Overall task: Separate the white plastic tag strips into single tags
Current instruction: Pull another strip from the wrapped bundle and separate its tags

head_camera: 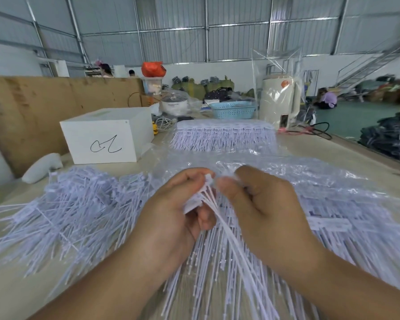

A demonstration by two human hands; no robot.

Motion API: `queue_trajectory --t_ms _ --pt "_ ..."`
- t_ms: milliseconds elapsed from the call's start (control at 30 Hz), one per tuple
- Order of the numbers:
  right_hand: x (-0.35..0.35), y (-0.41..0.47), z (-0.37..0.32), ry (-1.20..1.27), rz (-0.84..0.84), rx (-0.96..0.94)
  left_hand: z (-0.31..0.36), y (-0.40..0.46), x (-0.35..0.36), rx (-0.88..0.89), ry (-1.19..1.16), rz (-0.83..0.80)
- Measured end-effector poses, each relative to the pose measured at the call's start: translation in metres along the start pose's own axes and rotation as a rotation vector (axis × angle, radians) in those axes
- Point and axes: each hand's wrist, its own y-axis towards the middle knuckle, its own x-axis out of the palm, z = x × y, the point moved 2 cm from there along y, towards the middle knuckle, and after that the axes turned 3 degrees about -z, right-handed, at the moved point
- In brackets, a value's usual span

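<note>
My left hand grips a bunch of white plastic tags by their flat heads, the thin tails fanning down toward me. My right hand meets it from the right, thumb and fingers pinching the top of the same bunch. A loose heap of single tags lies on the table to the left. Under and right of my hands lies a stack of joined tag strips on clear plastic wrap. A second neat stack of strips lies farther back.
A white box with a pen scribble stands at the back left, by a brown board. Behind the far stack are a blue basket, a cream appliance in plastic, cables and a rice cooker. People sit in the hall beyond.
</note>
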Motion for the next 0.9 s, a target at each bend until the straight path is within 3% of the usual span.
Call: queue_trajectory --t_ms 67,133,233,300,367,500,600,700,833,900 --pt "-0.012 0.006 0.007 0.104 0.117 0.064 0.004 0.004 -0.011 -0.01 -0.053 0.091" --pt "-0.025 0.012 0.015 0.182 0.131 0.081 0.011 0.005 -0.02 0.011 0.06 0.118" --pt "-0.022 0.009 0.023 0.267 -0.142 0.067 0.012 0.001 -0.011 0.009 0.352 -0.016" --pt "-0.011 0.003 0.024 0.224 -0.363 0.023 0.007 -0.004 0.002 -0.015 0.42 -0.115" --pt "-0.006 0.001 0.021 0.185 -0.472 -0.021 0.007 -0.006 0.008 -0.037 0.441 -0.132" --pt "-0.007 -0.003 0.02 0.131 -0.488 -0.067 0.009 -0.004 0.011 -0.074 0.478 -0.224" --pt "-0.007 -0.003 0.019 0.186 -0.508 -0.024 0.013 0.005 0.009 -0.198 0.466 -0.287" --pt "-0.012 0.0 0.022 0.19 -0.554 0.014 0.015 0.015 0.005 -0.291 0.421 -0.251" --pt "-0.023 0.008 0.028 0.141 -0.572 0.161 0.011 0.012 0.001 -0.178 0.408 -0.171" --pt "-0.022 0.008 0.03 0.102 -0.624 0.141 0.003 0.007 -0.001 -0.118 0.449 -0.152"
